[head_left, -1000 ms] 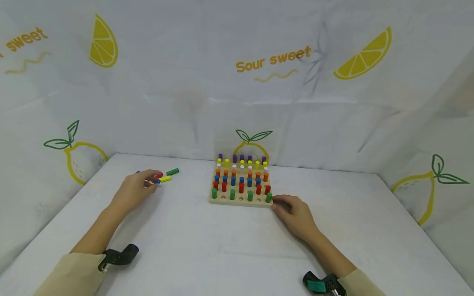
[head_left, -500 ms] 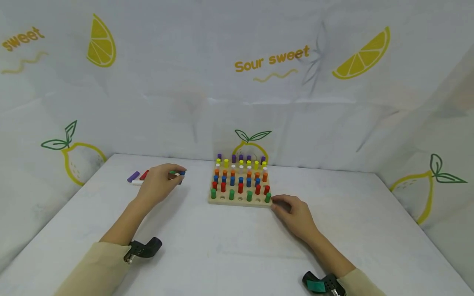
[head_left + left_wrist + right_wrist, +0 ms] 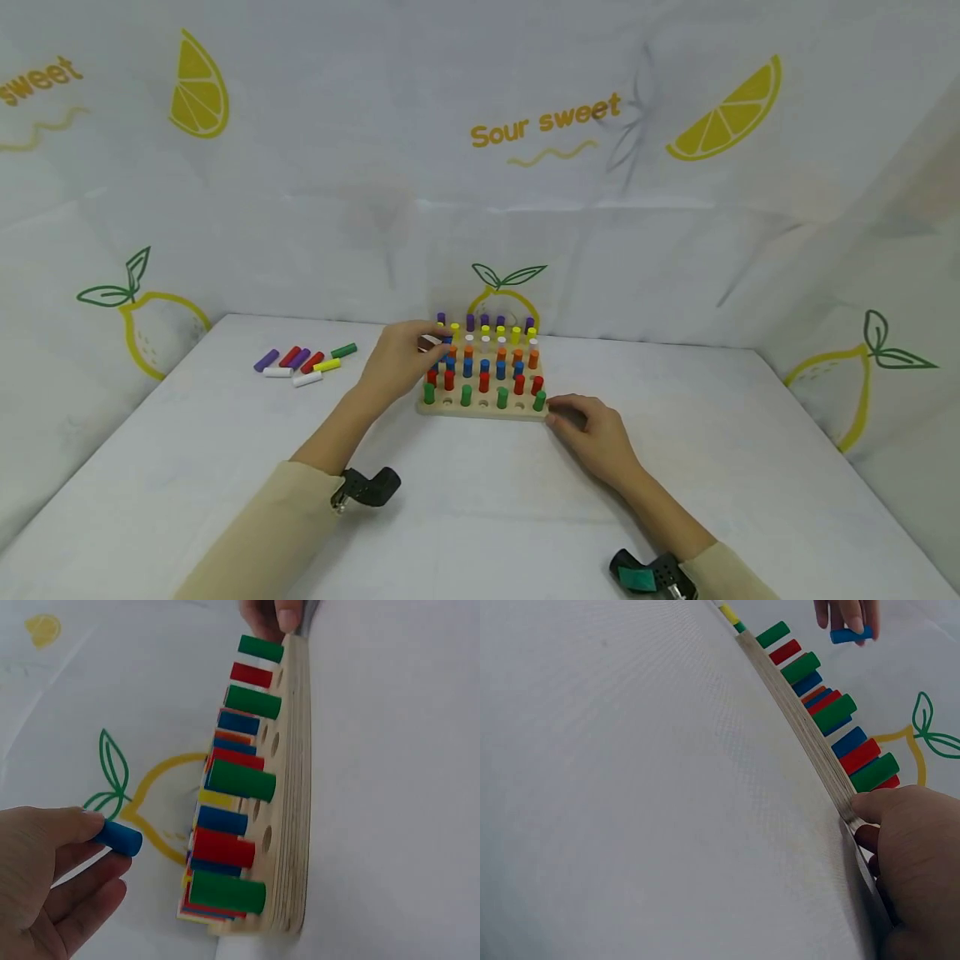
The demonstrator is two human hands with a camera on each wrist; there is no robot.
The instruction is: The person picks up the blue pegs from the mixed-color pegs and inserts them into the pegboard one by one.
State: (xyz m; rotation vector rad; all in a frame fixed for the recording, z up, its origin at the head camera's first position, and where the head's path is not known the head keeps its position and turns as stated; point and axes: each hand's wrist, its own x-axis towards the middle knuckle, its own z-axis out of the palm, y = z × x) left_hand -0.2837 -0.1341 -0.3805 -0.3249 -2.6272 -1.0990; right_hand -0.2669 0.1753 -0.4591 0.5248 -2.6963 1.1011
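Observation:
A wooden pegboard (image 3: 457,410) stands toward the back of the table, with rows of purple, yellow, white, orange, blue, red and green pegs in its holes. Between thumb and fingers my left hand (image 3: 397,358) pinches a blue peg (image 3: 121,838), held above the board's left side. That peg is tilted and clear of the other pegs in the left wrist view. My right hand (image 3: 600,437) grips the board's front right corner, its thumb against the wooden edge (image 3: 799,724). Some holes in the green front row are bare.
Left of the board lie several loose pegs: a green one (image 3: 343,350), a yellow one (image 3: 327,365), red, purple and white (image 3: 307,379) ones. Behind the table (image 3: 480,517) hangs a white cloth (image 3: 337,233) printed with lemons.
My left hand has lifted the blue peg from the loose pegs and carried it right to above the board, uncovering the pile. My right hand stays at the corner.

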